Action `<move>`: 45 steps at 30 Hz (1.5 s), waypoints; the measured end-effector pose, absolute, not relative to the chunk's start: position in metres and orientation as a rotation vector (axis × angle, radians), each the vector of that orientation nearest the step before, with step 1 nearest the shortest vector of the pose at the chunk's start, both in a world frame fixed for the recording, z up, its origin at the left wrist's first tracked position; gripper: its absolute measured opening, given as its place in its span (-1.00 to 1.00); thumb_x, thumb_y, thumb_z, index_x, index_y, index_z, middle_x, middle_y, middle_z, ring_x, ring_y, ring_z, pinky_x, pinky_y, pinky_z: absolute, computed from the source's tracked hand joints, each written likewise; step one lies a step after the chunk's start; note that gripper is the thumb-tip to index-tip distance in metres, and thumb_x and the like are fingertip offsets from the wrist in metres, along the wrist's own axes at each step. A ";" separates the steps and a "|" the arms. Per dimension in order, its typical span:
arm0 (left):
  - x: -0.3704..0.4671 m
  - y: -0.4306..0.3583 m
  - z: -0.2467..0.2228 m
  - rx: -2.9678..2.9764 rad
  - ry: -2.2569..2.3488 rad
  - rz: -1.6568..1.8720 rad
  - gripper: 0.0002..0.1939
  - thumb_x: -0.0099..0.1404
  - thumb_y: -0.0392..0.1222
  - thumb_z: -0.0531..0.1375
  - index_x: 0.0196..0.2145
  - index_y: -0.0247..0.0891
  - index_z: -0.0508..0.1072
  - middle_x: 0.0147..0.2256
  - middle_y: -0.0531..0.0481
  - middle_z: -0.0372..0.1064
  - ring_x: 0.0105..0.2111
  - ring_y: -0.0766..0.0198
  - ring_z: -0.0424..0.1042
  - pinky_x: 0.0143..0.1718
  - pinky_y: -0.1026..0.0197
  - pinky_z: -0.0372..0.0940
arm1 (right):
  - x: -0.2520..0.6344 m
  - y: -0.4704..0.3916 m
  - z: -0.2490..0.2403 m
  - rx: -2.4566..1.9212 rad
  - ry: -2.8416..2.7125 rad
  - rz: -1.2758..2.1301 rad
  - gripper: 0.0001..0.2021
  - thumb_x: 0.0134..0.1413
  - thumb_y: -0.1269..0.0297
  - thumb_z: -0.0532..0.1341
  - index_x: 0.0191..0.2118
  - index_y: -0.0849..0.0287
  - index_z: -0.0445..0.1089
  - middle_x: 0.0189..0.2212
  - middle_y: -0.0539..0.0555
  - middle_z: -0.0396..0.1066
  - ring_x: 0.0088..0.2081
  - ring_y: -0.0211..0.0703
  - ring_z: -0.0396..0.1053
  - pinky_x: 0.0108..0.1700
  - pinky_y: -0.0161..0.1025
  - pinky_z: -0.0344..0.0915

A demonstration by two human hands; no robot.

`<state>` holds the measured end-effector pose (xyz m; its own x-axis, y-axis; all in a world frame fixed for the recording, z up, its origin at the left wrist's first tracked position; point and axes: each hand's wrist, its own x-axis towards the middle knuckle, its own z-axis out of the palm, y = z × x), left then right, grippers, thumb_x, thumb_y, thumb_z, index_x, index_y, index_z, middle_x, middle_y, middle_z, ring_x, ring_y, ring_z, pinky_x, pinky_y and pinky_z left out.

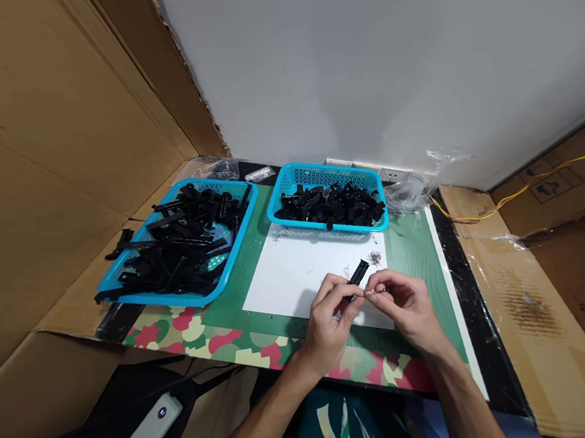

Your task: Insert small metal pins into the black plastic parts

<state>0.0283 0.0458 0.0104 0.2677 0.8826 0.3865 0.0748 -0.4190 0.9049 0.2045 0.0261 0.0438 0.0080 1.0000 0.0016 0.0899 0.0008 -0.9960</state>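
Observation:
My left hand (pixel 332 316) is closed around a long black plastic part (pixel 360 272), whose upper end sticks out past the fingers. Close beside it, my right hand (pixel 403 301) has thumb and forefinger pinched together at the left fingertips. Whatever small thing lies in that pinch is too tiny to name. Both hands are over a white sheet (pixel 277 280). On the sheet, just beyond the right hand, lies a little heap of fine metal pieces (pixel 374 258), with several more scattered by the black part.
A blue basket (pixel 226 277) of long black parts stands at the left. Another blue basket (pixel 330 226), holding smaller black pieces, is at the back. Clear plastic bags (pixel 411 191) and a yellow cable (pixel 502 202) lie at the right. Cardboard (pixel 65 115) walls the left side.

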 end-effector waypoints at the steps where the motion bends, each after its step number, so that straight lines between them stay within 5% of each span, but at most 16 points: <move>1: 0.028 0.046 0.011 1.721 0.894 1.239 -0.92 0.52 -0.24 0.21 -0.12 -0.19 0.54 -0.21 -0.01 0.29 -0.31 0.34 0.33 -0.32 0.32 0.27 | 0.204 0.025 0.044 -1.292 -1.282 1.138 -0.77 0.25 0.07 0.36 -0.29 0.13 0.54 -0.47 -0.01 0.31 -0.47 -0.23 0.14 -0.44 -0.26 0.11; 17: 0.031 0.045 0.013 1.849 1.021 1.102 -0.86 0.61 -0.21 0.06 -0.10 -0.20 0.41 -0.18 -0.01 0.27 -0.22 0.29 0.39 -0.17 0.26 0.28 | 0.209 0.014 0.063 -1.429 -1.832 0.631 -0.85 0.45 0.31 0.14 -0.06 0.10 0.47 -0.36 0.04 0.44 -0.39 -0.17 0.35 -0.29 -0.24 0.29; 38: 0.037 0.044 0.016 2.413 1.075 0.972 -0.80 0.62 -0.22 -0.02 -0.10 -0.21 0.39 -0.25 -0.03 0.27 -0.36 0.24 0.39 -0.39 0.23 0.25 | 0.232 0.016 0.080 -1.465 -1.954 0.866 -0.83 0.45 0.35 0.11 -0.12 0.09 0.47 -0.27 0.08 0.56 -0.31 -0.12 0.48 -0.27 -0.24 0.35; 45: 0.035 0.043 0.020 2.277 1.029 0.937 -0.78 0.61 -0.15 0.01 -0.05 -0.20 0.44 -0.20 -0.05 0.29 -0.34 0.26 0.40 -0.34 0.24 0.32 | 0.238 0.015 0.078 -1.492 -1.905 0.900 -0.84 0.41 0.31 0.15 -0.19 0.11 0.48 -0.43 0.01 0.47 -0.48 -0.22 0.32 -0.43 -0.28 0.25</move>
<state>0.0347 0.0432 0.0204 0.4859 0.7817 0.3909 0.4621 -0.6095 0.6442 0.2377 0.0147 0.0784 -0.2305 0.9729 0.0194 0.6029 0.1585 -0.7819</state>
